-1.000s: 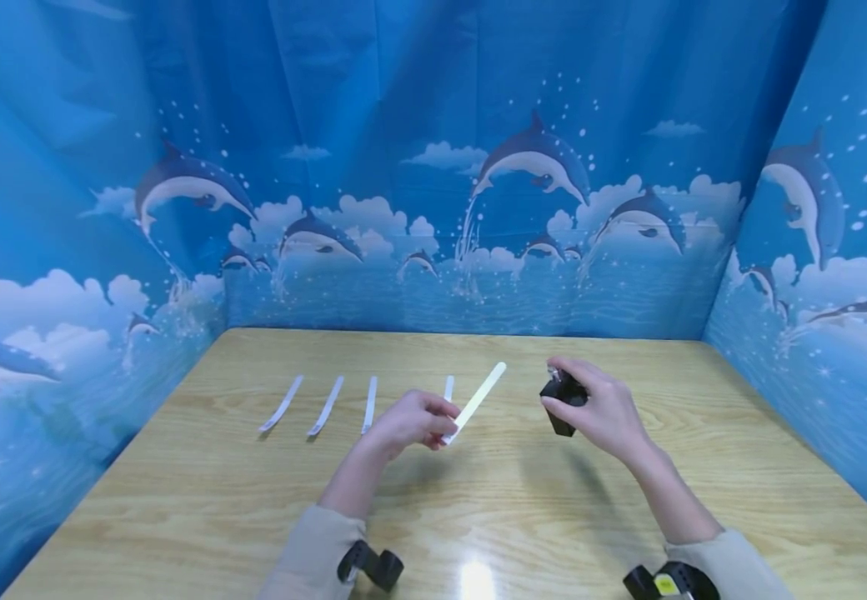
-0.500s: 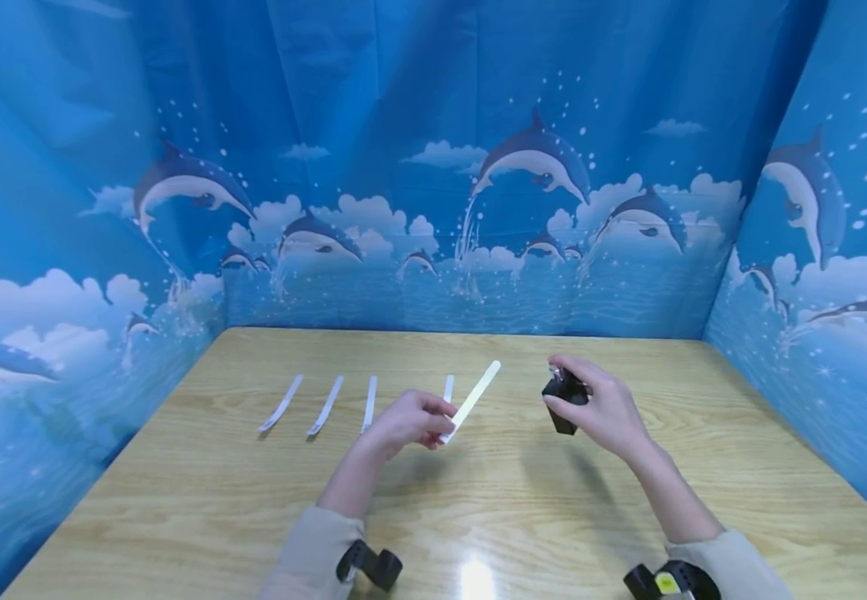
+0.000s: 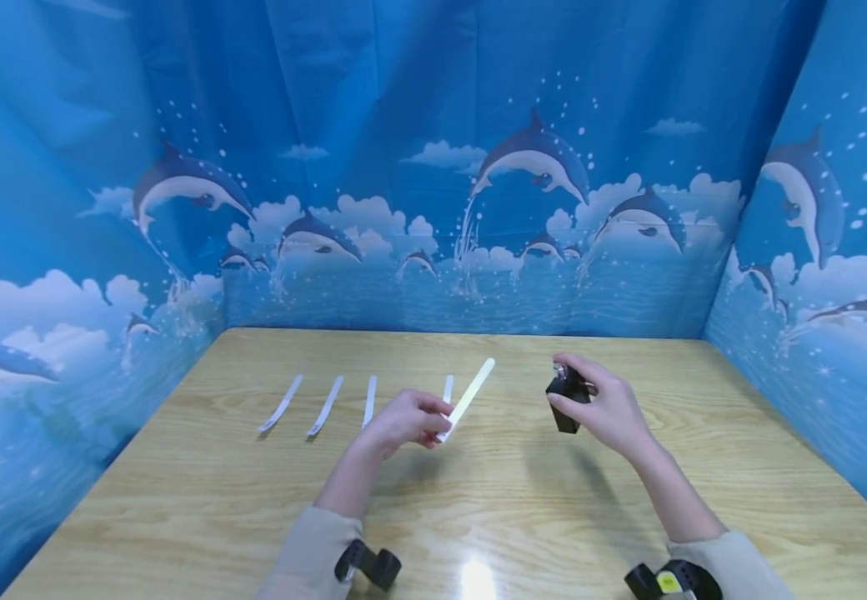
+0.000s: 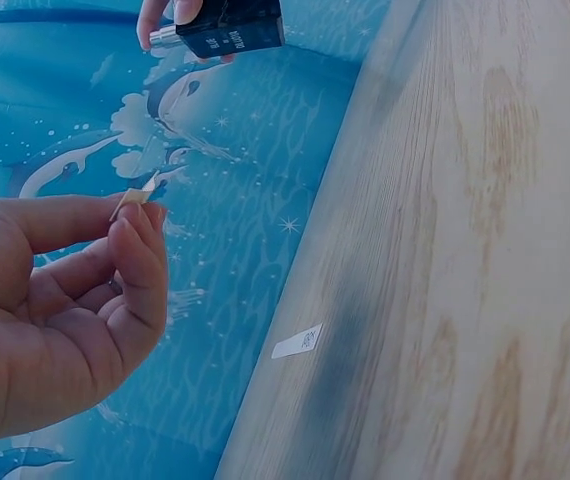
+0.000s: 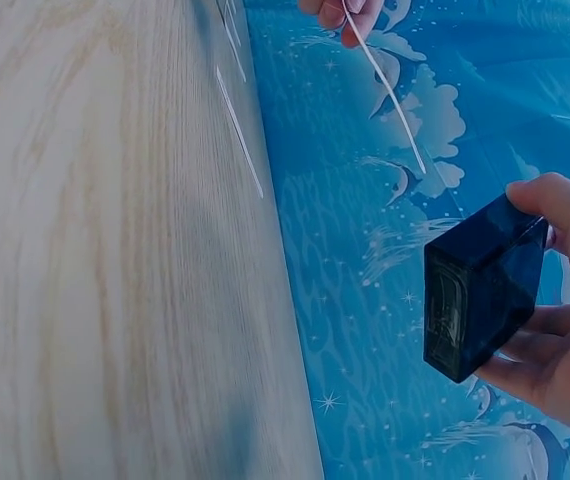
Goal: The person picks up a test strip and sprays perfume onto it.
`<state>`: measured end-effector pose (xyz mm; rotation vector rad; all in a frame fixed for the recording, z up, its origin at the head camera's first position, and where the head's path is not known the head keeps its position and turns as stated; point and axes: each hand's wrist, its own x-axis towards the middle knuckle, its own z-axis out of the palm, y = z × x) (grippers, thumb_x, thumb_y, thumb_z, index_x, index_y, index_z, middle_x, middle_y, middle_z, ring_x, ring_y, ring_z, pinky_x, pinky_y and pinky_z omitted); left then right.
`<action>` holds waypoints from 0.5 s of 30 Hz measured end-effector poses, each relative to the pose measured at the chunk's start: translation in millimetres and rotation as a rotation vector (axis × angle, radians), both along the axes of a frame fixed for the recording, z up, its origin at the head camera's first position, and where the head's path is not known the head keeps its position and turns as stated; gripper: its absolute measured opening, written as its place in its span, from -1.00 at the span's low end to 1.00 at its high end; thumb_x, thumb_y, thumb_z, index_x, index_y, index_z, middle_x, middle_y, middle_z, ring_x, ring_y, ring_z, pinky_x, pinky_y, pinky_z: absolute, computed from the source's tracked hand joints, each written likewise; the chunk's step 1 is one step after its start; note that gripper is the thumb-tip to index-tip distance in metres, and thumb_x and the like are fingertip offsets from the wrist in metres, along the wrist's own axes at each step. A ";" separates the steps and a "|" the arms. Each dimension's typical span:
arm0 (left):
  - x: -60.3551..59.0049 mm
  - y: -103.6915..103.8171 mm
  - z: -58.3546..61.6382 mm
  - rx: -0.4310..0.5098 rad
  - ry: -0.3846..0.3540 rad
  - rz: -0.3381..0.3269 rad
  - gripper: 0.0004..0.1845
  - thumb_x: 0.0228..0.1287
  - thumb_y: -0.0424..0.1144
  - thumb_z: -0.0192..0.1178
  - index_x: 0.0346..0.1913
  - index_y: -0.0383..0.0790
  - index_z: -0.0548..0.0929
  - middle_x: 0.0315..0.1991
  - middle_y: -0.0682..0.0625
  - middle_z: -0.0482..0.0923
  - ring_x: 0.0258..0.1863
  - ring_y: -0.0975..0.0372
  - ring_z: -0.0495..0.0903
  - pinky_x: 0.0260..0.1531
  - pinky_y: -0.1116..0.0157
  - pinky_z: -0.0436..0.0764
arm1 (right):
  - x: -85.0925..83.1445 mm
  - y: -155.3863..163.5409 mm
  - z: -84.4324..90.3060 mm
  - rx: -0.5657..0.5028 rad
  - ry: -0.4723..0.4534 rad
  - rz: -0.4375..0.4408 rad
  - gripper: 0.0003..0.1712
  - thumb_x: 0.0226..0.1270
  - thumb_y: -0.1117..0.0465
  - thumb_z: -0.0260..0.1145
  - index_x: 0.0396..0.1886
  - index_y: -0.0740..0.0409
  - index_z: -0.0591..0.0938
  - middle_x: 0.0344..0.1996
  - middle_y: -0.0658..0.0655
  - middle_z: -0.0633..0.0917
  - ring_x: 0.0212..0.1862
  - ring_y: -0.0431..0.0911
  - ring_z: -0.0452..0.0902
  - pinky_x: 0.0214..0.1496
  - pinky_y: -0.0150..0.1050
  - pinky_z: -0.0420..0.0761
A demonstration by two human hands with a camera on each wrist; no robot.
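My left hand [image 3: 403, 422] pinches one end of a pale paper test strip [image 3: 471, 396] between thumb and fingers. The strip slants up and to the right above the table. My right hand [image 3: 615, 417] grips a dark, boxy perfume spray bottle [image 3: 568, 402], a finger at its metal nozzle top. White lettering marks the bottle's side [image 4: 233, 40] in the left wrist view, while the right wrist view shows its glassy base [image 5: 447, 310]. Bottle and strip are apart, with a gap between them.
Several white paper strips lie on the wooden table [image 3: 553, 517]: one at far left [image 3: 281, 403], another beside it [image 3: 325, 407], a third [image 3: 370, 398] by my left hand, and one [image 3: 448, 387] behind the held strip. A dolphin-print curtain [image 3: 418, 167] encloses the table.
The left hand and its strip have shifted slightly left. The right hand has moved a little to the right with the bottle, so the gap has widened slightly. The strips on the table stay put.
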<state>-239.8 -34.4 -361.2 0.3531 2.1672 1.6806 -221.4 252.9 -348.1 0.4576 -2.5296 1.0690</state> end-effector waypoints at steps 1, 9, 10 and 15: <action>-0.3 -0.1 -0.6 0.005 -0.001 0.004 -0.66 0.12 -0.49 0.17 0.00 -0.53 0.52 -0.39 -0.13 0.54 -0.52 0.22 0.51 -0.44 0.34 0.60 | 0.1 0.4 -0.3 -0.004 -0.001 0.004 -0.42 0.16 0.16 0.37 0.20 0.15 0.47 0.13 0.26 0.50 0.09 0.16 0.44 -0.01 0.08 0.54; -4.7 -2.1 -6.5 0.059 -0.016 0.067 -0.71 0.14 -0.53 0.12 -0.05 -0.59 0.50 -0.43 -0.15 0.53 -0.54 0.24 0.51 -0.52 0.41 0.57 | 0.7 2.9 -1.0 -0.009 -0.021 0.010 -0.41 0.17 0.15 0.36 0.21 0.13 0.46 0.14 0.25 0.48 0.08 0.16 0.44 -0.01 0.07 0.54; -5.6 -2.3 -7.3 0.071 -0.020 0.077 -0.71 0.14 -0.54 0.12 -0.05 -0.59 0.50 -0.44 -0.15 0.53 -0.55 0.23 0.51 -0.53 0.42 0.56 | 0.8 3.0 -0.9 -0.010 -0.024 0.010 -0.41 0.17 0.15 0.36 0.21 0.13 0.46 0.15 0.25 0.48 0.09 0.16 0.44 -0.01 0.07 0.54; -9.3 -4.0 -9.2 0.117 -0.038 0.150 -0.72 0.13 -0.56 0.11 -0.07 -0.60 0.50 -0.46 -0.13 0.50 -0.58 0.24 0.48 -0.54 0.43 0.54 | 1.4 3.0 -0.1 -0.008 -0.026 0.014 -0.41 0.17 0.15 0.37 0.21 0.12 0.46 0.15 0.25 0.48 0.09 0.16 0.43 0.00 0.07 0.54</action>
